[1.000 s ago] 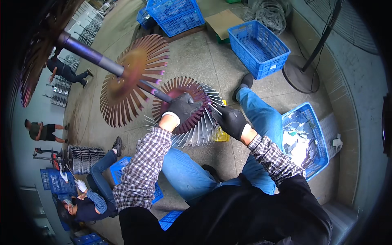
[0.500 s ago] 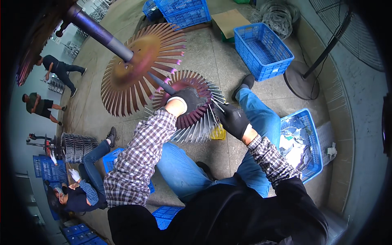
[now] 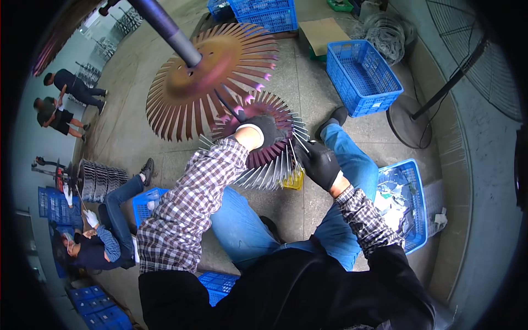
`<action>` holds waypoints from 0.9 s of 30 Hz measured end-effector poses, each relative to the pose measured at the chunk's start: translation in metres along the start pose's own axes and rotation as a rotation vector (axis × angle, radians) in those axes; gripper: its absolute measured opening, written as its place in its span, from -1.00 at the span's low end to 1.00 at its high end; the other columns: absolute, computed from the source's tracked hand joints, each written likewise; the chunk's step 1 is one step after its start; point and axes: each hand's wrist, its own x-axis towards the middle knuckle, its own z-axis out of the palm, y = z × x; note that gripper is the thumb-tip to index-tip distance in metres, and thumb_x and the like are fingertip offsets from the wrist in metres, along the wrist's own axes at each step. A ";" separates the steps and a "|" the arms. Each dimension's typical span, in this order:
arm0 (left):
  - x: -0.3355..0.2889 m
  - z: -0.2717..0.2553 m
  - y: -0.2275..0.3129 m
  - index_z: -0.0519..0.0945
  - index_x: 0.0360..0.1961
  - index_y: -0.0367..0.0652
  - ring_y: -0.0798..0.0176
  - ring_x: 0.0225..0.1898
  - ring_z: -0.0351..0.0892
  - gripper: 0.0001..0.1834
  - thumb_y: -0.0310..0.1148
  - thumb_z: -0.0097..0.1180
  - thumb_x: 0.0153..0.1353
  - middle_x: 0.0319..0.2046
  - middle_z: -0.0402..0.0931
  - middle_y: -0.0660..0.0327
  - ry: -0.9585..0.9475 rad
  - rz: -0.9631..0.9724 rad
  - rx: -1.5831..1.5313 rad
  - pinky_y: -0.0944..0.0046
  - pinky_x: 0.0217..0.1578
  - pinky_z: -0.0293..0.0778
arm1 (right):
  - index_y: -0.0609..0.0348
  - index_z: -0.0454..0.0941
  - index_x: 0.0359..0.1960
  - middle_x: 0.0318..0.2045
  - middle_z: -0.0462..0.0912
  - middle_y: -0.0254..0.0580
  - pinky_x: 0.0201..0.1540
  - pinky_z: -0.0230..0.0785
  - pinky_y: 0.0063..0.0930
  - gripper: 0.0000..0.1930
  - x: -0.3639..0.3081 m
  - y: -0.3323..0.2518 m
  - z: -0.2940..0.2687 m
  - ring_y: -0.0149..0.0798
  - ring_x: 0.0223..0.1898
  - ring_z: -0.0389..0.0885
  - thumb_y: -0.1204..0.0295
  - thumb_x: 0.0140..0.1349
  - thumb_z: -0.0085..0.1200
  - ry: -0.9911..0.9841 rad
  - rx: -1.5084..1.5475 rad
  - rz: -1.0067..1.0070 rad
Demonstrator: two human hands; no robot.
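Observation:
A round slotted wheel (image 3: 264, 157), purplish brown with narrow fingers all round, stands in front of me. Thin silver metal strips (image 3: 267, 171) fill the slots along its lower and right rim. Across the wheel's hub lies my left hand (image 3: 263, 131), in a black glove; its fingertips are hard to make out. My right hand (image 3: 320, 165), also black-gloved, is at the right rim with its fingers closed on a thin metal strip (image 3: 301, 143). Behind, a larger rust-coloured slotted wheel (image 3: 212, 71) sits on a thick shaft (image 3: 170, 36).
By my right leg stands a blue crate (image 3: 421, 220) of shiny flat pieces. Farther off are another blue crate (image 3: 366, 102), a cardboard sheet (image 3: 324, 37), coiled wire (image 3: 385, 41) and a stand fan's base (image 3: 404, 124). A seated person (image 3: 102, 245) works at left; two people stand beyond.
My view has shifted a little, so the wheels and crates appear displaced. Both hands keep nearly the same places on the wheel. The two standing people at left now appear closer together.

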 end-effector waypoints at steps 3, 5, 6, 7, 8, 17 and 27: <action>0.004 -0.006 0.003 0.61 0.11 0.00 -0.03 -0.38 0.63 -0.66 -0.35 0.08 0.31 -0.35 0.67 0.10 -0.086 -0.045 0.024 -0.01 -0.33 0.51 | 0.22 0.64 0.02 -0.43 0.59 -0.01 -0.36 0.35 -0.20 -0.72 -0.001 0.000 0.000 -0.01 -0.48 0.48 0.39 0.33 0.16 -0.008 0.011 0.022; 0.005 -0.016 0.011 0.61 0.09 0.01 -0.03 -0.38 0.64 -0.67 -0.35 0.07 0.31 -0.35 0.67 0.09 -0.108 -0.065 0.022 -0.02 -0.33 0.51 | 0.22 0.64 0.02 -0.43 0.59 -0.01 -0.36 0.35 -0.20 -0.72 -0.001 0.002 0.000 -0.01 -0.48 0.48 0.40 0.33 0.16 -0.021 0.009 0.025; 0.005 -0.035 0.023 0.64 0.02 -0.11 -0.10 -0.34 0.66 -0.67 -0.24 0.08 0.31 -0.32 0.68 0.01 -0.118 -0.121 -0.068 -0.04 -0.27 0.53 | 0.22 0.64 0.02 -0.43 0.59 -0.01 -0.36 0.35 -0.20 -0.72 -0.003 0.004 0.000 -0.02 -0.48 0.48 0.41 0.32 0.16 -0.018 -0.005 0.033; 0.002 -0.057 0.033 0.66 -0.05 -0.22 -0.16 -0.30 0.68 -0.60 -0.12 0.09 0.30 -0.30 0.69 -0.06 -0.128 -0.182 -0.157 -0.07 -0.20 0.56 | 0.22 0.64 0.03 -0.43 0.59 -0.02 -0.36 0.35 -0.21 -0.72 -0.004 0.005 0.000 -0.02 -0.48 0.48 0.42 0.32 0.16 -0.015 -0.016 0.036; -0.001 -0.077 0.043 0.69 -0.12 -0.33 -0.22 -0.26 0.70 -0.48 0.00 0.09 0.29 -0.27 0.70 -0.14 -0.139 -0.241 -0.246 -0.10 -0.13 0.58 | 0.22 0.64 0.03 -0.43 0.59 -0.02 -0.36 0.35 -0.22 -0.72 -0.005 0.006 0.001 -0.02 -0.48 0.48 0.42 0.32 0.17 -0.011 -0.026 0.039; -0.009 -0.085 0.047 0.67 -0.05 -0.21 -0.14 -0.29 0.70 -0.58 -0.09 0.03 0.35 -0.31 0.69 -0.09 -0.187 -0.225 -0.195 -0.10 -0.21 0.58 | 0.21 0.63 0.11 -0.40 0.61 -0.05 -0.36 0.36 -0.26 -0.66 -0.004 0.001 0.001 -0.07 -0.47 0.49 0.46 0.29 0.17 -0.011 0.019 0.030; 0.001 -0.071 0.044 0.71 -0.08 -0.21 -0.16 -0.30 0.69 -0.56 -0.07 0.02 0.36 -0.26 0.69 -0.10 -0.142 -0.206 -0.145 -0.12 -0.21 0.59 | 0.20 0.62 0.14 -0.37 0.62 -0.07 -0.36 0.35 -0.27 -0.62 -0.006 0.005 0.004 -0.10 -0.47 0.49 0.49 0.28 0.18 -0.021 -0.004 0.032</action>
